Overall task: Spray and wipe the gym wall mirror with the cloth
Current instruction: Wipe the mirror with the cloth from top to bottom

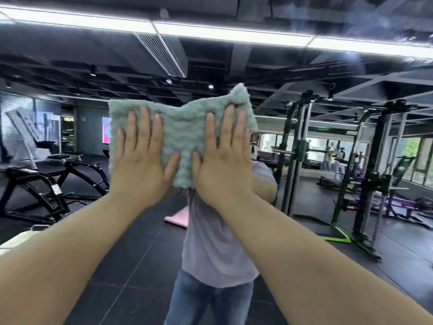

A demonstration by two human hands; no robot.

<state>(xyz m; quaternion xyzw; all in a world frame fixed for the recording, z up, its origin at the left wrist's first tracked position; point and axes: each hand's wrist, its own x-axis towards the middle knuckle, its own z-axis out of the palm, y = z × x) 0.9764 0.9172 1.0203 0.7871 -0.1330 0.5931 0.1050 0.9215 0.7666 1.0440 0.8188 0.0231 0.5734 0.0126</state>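
Pressing a pale green cloth flat against the mirror, the person is working at the centre of the frame with both arms reaching up from the lower corners. The cloth is lying directly under the palms, not off to either side, and its longer axis is running left to right across the picture. The left hand is covering its left half and the right hand its right half, so neither is nearer than the other.

Both hands are lying open, fingers straight, slightly spread and pointing up the frame, with the thumbs angling toward one another near the cloth's lower edge. Nothing is being pinched. The upper right corner of the cloth is bunching up just above the right fingertips, while the left edge is lying smooth.

Blurred streaks are showing on the glass toward the upper right of the frame. Judging from that, the coming wipe is likely calling for a slide up and to the right, pressure staying even so the bunched corner is not dragging.
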